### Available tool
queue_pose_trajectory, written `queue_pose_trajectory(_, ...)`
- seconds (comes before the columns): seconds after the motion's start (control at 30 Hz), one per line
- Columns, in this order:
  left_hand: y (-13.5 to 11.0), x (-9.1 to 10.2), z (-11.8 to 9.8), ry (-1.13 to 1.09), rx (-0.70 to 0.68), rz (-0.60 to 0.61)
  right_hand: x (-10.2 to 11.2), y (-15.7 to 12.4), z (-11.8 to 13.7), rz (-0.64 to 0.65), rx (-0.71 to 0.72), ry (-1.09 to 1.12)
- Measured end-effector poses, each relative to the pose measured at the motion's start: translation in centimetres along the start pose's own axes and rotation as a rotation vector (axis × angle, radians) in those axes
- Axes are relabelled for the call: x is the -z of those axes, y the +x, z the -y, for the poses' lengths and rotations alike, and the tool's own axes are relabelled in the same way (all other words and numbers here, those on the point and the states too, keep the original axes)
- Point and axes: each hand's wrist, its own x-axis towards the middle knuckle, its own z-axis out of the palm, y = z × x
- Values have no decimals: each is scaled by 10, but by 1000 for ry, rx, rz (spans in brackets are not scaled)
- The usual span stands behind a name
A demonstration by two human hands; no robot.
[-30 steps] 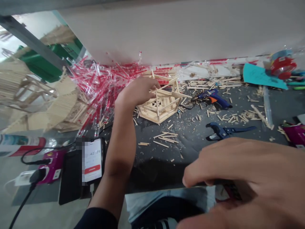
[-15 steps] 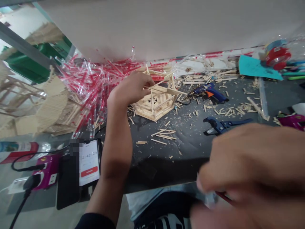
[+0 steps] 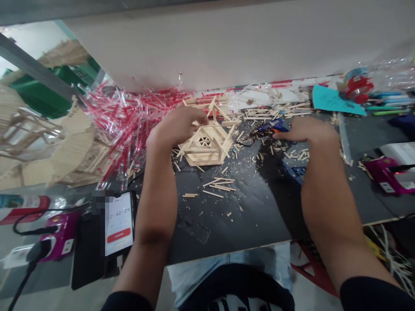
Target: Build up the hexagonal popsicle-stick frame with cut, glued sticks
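My left hand [image 3: 177, 127] is closed on the top of a small house-like model built of thin wooden sticks [image 3: 205, 144], which rests on the black mat [image 3: 240, 207]. My right hand [image 3: 306, 129] lies over the blue and orange glue gun [image 3: 270, 126] at the far side of the mat; its fingers curl over the gun's handle. Blue-handled cutters [image 3: 296, 170] lie partly hidden under my right forearm. Loose sticks [image 3: 218, 185] and chips are scattered in front of the model.
A heap of red and clear wrappers [image 3: 129, 116] lies behind the model on the left, beside stick panels [image 3: 74, 147]. A phone [image 3: 118, 222] and purple chargers [image 3: 61, 237] sit at the near left. Tape [image 3: 358, 88], teal paper [image 3: 333, 101] and a purple box [image 3: 387, 177] are right.
My right hand has gone from close to the camera out across the mat to the glue gun. My left hand has turned the stick model, which now shows a different side.
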Motion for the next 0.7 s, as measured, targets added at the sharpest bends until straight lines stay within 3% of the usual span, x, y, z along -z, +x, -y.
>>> queue_pose_trajectory(0.1,0,0,0,11,6,-4,-7,11,4,165,-54,-70)
queue_pose_trajectory(0.37,2,-2,2,6,30,31,-5,14,6,146,-13,-71)
queue_pose_trajectory(0.47,-2,2,-3,19,2,26,-8,13,-3,57,-32,-8)
queue_pose_trajectory(0.63,-7,16,-27,9,-1,-5,-10,-3,-16,-194,29,354)
queue_pose_trajectory(0.7,-6,17,-35,-10,20,-12,-4,-12,-14,-235,40,417)
